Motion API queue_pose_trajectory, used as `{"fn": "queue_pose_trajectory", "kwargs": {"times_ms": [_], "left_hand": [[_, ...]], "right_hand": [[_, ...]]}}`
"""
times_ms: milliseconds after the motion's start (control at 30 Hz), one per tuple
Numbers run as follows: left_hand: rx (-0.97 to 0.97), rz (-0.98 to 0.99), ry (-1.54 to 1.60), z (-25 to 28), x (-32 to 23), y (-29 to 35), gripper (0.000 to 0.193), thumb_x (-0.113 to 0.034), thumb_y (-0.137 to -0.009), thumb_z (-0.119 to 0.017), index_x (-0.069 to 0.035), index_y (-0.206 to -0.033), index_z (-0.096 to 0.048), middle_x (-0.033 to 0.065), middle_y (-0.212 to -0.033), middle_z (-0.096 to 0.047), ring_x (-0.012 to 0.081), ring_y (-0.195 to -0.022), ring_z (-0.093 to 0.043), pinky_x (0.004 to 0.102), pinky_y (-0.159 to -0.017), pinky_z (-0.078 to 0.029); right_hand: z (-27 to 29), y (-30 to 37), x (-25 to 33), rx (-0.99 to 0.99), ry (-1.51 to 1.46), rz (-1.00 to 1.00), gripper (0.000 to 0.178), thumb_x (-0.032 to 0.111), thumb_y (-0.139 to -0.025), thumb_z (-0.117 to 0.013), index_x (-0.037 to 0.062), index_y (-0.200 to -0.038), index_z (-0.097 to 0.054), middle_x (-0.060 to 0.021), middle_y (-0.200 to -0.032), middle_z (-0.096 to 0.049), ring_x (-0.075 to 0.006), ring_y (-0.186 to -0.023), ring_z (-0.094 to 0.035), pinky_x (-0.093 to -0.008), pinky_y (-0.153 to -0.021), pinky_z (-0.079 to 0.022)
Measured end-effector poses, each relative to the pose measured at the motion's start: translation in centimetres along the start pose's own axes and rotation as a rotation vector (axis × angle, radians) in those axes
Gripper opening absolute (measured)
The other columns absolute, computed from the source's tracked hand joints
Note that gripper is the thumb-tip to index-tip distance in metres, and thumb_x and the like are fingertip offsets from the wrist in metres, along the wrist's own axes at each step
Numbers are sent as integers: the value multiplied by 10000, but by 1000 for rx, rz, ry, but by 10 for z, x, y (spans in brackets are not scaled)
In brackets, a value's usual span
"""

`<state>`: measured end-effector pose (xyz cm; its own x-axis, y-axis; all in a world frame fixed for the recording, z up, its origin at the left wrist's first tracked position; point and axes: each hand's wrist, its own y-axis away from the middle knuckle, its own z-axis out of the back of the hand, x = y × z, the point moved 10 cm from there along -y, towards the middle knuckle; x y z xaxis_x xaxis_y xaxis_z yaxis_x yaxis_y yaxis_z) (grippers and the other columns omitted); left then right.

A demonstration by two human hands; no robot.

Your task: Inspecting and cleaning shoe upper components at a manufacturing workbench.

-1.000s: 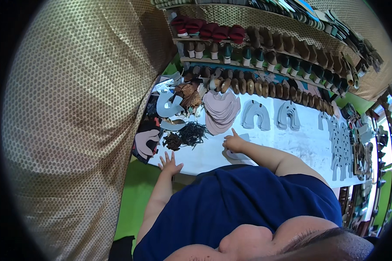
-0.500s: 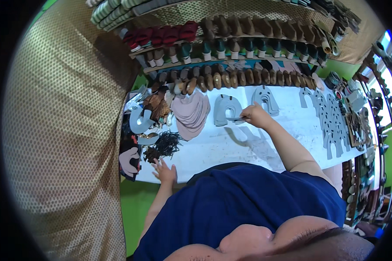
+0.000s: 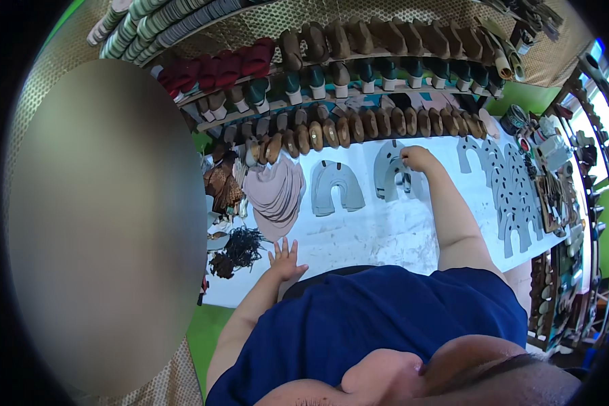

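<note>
My right hand [image 3: 417,158] is closed, its fingers pinching a grey U-shaped piece at the right edge of the right-hand stack of such pieces [image 3: 387,169]. The fingertips and the piece's edge are small in view. To its left lies another stack of grey U-shaped pieces [image 3: 337,193], with two dark marks at its top. My left hand [image 3: 285,262] is spread open and holds nothing, near the table's front edge. Beyond its fingertips lies a fanned pile of pale pink rounded pieces [image 3: 275,196], and a heap of black strips [image 3: 240,249] lies to its left.
Grey spotted cutouts [image 3: 511,183] overlap on the white table [image 3: 358,237] at the right. Wooden shoe forms [image 3: 345,128] line the back below shelves with red slippers [image 3: 227,64]. Tools and tins [image 3: 548,155] crowd the right end. A blurred oval covers the left side.
My right hand has moved from the left grey stack to the right one. My left hand has shifted right, away from the black strips. The view has turned, and a blurred oval appears at left.
</note>
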<state>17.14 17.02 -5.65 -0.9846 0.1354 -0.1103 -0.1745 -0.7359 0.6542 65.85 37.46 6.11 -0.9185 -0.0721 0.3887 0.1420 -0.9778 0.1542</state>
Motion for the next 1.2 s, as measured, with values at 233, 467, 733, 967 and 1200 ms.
{"fn": "queue_pose_trajectory", "kwargs": {"times_ms": [233,467,733,967,1200], "left_hand": [[145,8,63,-7,4,-5,1096,-699,-826,-565,-204,-1581,58,185,-1610,213,454,-1464,198,656,-1124,65],[176,16,54,-3,4,-3,1107,-677,-822,-591,-211,-1579,69,194,-1607,216,462,-1459,206,664,-1118,59],[173,10,14,-7,5,-3,1127,-636,-815,-629,-162,-1579,51,232,-1602,198,488,-1446,215,667,-1116,51],[168,1,28,-8,2,-4,842,-507,-972,-457,-201,-1582,35,210,-1607,203,490,-1447,211,675,-1115,39],[104,5,40,-8,8,-6,790,-483,-972,-459,-246,-1586,-22,165,-1629,160,468,-1469,166,672,-1125,22]], "right_hand": [[4,-70,-20,-4,-99,-63,136,137,-823,-666,63,-935,-684,-130,-884,-701,-297,-828,-667,-407,-738,-514],[-17,-94,-25,36,-195,-185,202,111,-828,-655,99,-1026,-696,-139,-1033,-695,-290,-943,-664,-437,-840,-514],[-65,-33,12,-571,152,-230,587,370,-885,-613,173,-1420,-474,-111,-1492,-424,-323,-1406,-338,-624,-1135,-214],[-73,-36,10,-304,188,-351,612,480,-924,-534,204,-1462,-433,-81,-1561,-345,-306,-1458,-257,-594,-1164,-174],[-68,-39,14,-226,136,-367,635,471,-935,-522,203,-1495,-387,-37,-1588,-311,-302,-1482,-219,-646,-1146,-164]]}}
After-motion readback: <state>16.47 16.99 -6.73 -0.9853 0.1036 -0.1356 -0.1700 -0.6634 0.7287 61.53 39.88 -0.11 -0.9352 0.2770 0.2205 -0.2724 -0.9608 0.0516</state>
